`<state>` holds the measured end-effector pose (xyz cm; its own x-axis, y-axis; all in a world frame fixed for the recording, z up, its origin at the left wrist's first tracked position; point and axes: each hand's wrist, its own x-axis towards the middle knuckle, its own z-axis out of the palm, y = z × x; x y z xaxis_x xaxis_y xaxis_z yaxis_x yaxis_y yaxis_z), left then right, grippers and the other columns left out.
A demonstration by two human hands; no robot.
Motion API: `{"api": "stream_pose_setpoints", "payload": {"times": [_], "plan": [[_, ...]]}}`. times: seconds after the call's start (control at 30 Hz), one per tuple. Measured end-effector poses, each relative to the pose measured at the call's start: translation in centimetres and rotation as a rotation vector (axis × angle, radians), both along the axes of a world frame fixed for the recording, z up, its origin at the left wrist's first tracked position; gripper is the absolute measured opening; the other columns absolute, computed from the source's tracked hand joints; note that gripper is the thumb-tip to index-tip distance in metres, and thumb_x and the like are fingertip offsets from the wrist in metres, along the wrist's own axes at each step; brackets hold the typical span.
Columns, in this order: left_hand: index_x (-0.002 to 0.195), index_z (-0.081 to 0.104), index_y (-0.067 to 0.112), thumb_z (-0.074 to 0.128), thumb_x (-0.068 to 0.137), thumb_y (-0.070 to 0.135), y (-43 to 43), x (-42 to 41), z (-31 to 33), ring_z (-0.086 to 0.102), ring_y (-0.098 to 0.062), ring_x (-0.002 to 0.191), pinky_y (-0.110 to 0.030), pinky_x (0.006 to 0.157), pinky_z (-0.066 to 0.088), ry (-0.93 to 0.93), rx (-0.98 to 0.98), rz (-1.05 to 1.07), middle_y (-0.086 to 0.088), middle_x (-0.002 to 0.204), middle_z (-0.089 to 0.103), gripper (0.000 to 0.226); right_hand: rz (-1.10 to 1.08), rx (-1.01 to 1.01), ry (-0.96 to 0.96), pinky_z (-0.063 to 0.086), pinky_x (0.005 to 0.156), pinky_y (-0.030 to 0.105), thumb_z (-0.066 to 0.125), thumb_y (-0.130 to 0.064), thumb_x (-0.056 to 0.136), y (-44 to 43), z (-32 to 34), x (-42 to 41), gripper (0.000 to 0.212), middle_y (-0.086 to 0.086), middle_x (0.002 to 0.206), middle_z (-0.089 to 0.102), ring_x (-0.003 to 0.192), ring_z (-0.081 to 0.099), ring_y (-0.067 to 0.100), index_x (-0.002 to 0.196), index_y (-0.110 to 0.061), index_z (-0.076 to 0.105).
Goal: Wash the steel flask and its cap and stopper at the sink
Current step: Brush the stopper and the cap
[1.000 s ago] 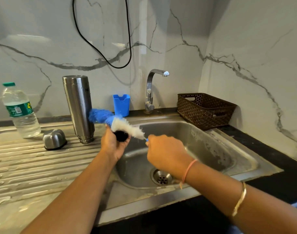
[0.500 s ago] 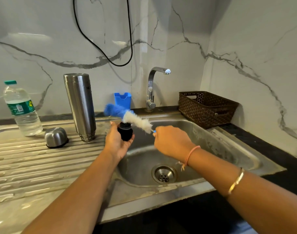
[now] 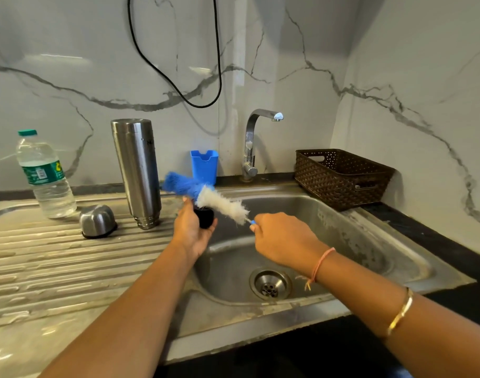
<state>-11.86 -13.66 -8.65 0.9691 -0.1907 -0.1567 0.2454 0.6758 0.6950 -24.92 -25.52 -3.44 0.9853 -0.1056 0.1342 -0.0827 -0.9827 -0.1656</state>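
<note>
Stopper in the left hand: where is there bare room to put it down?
The ribbed drainboard in front of the steel cap and flask is bare, as is the sink floor around the drain. Crowded at the back: water bottle, cap and flask stand close together.

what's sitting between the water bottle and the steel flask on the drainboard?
Head view: the flask's steel cap, dome up on the ribbed drainboard, slightly nearer the camera than the water bottle and the steel flask. Nothing else there.
</note>
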Motion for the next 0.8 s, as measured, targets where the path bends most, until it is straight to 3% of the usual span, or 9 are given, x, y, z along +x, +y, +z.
{"api": "stream_pose_setpoints", "payload": {"times": [0.07, 0.2, 0.3, 0.4, 0.5, 0.57, 0.67, 0.73, 0.8], "plan": [[0.128, 0.052, 0.014, 0.040, 0.099, 0.039, 0.4, 0.2, -0.1, 0.059, -0.018, 0.095, -0.031, 0.072, 0.051, -0.018, -0.012, 0.001, -0.007, 0.113, 0.061, 0.039, 0.026, 0.005, 0.002, 0.037, 0.067, 0.032, 0.037, -0.026, 0.099, 0.5, -0.1, -0.2, 0.016, 0.010, 0.096, 0.060, 0.082, 0.056, 0.028, 0.093, -0.017, 0.048], [0.132, 0.047, 0.012, 0.039, 0.100, 0.036, -0.5, -0.6, 0.2, 0.057, -0.017, 0.093, -0.030, 0.073, 0.050, -0.069, 0.057, -0.036, -0.009, 0.115, 0.059, 0.041, -0.058, -0.006, -0.026, 0.036, 0.068, 0.032, 0.038, -0.024, 0.098, -0.5, 0.4, 0.5, 0.020, 0.011, 0.105, 0.061, 0.092, 0.058, 0.031, 0.104, -0.012, 0.053], [0.134, 0.046, 0.012, 0.040, 0.101, 0.036, 0.1, -0.2, 0.5, 0.061, -0.018, 0.094, -0.030, 0.069, 0.051, -0.027, -0.039, -0.003, -0.011, 0.123, 0.060, 0.041, -0.063, 0.004, 0.024, 0.035, 0.067, 0.031, 0.038, -0.024, 0.098, -0.6, -0.3, -0.2, 0.013, 0.011, 0.105, 0.061, 0.083, 0.053, 0.028, 0.093, -0.017, 0.048], [0.131, 0.049, 0.010, 0.045, 0.098, 0.036, 0.7, 0.0, 0.4, 0.063, -0.019, 0.095, -0.029, 0.070, 0.054, -0.013, -0.120, -0.014, -0.010, 0.118, 0.063, 0.041, -0.041, 0.008, 0.021, 0.035, 0.065, 0.032, 0.037, -0.024, 0.098, -0.1, -0.7, -0.8, 0.013, 0.010, 0.100, 0.062, 0.076, 0.050, 0.026, 0.088, -0.018, 0.043], [0.115, 0.057, 0.006, 0.058, 0.092, 0.014, 0.2, -0.9, 0.8, 0.063, -0.019, 0.098, -0.028, 0.076, 0.057, -0.069, -0.094, -0.101, -0.011, 0.110, 0.065, 0.025, -0.116, 0.050, -0.009, 0.036, 0.069, 0.032, 0.038, -0.023, 0.097, -0.8, -0.3, 0.0, 0.020, 0.012, 0.107, 0.062, 0.090, 0.057, 0.031, 0.104, -0.013, 0.054], [0.105, 0.057, 0.001, 0.057, 0.089, -0.002, -0.2, -1.3, 0.9, 0.064, -0.020, 0.093, -0.030, 0.074, 0.059, -0.050, -0.099, -0.104, -0.014, 0.102, 0.064, 0.017, -0.169, 0.131, -0.014, 0.037, 0.069, 0.031, 0.041, -0.023, 0.097, -1.7, 0.0, 1.3, 0.021, 0.013, 0.104, 0.061, 0.095, 0.058, 0.033, 0.100, -0.009, 0.056], [0.109, 0.057, 0.008, 0.066, 0.086, 0.018, -0.1, -1.3, 0.8, 0.061, -0.016, 0.085, -0.027, 0.068, 0.058, -0.005, -0.023, -0.081, -0.009, 0.098, 0.065, 0.026, -0.188, 0.266, -0.019, 0.032, 0.056, 0.030, 0.042, -0.025, 0.096, -2.4, -0.4, 3.5, 0.027, 0.004, 0.076, 0.050, 0.078, 0.051, 0.028, 0.072, -0.014, 0.044], [0.108, 0.060, 0.015, 0.065, 0.085, 0.036, 0.0, -1.1, 0.6, 0.056, -0.010, 0.074, -0.020, 0.059, 0.046, 0.005, 0.096, -0.067, -0.002, 0.092, 0.066, 0.032, -0.181, 0.378, -0.022, 0.033, 0.055, 0.029, 0.043, -0.026, 0.096, -2.3, -1.4, 4.8, 0.025, 0.004, 0.071, 0.047, 0.074, 0.049, 0.026, 0.076, -0.012, 0.046], [0.102, 0.061, 0.016, 0.063, 0.086, 0.039, 0.1, -0.7, 0.5, 0.052, -0.008, 0.069, -0.018, 0.055, 0.041, 0.007, 0.105, -0.051, -0.001, 0.089, 0.066, 0.028, -0.165, 0.510, -0.015, 0.037, 0.060, 0.028, 0.044, -0.025, 0.095, -1.9, -2.4, 5.7, 0.018, 0.005, 0.074, 0.050, 0.074, 0.050, 0.026, 0.084, -0.011, 0.049]]}}
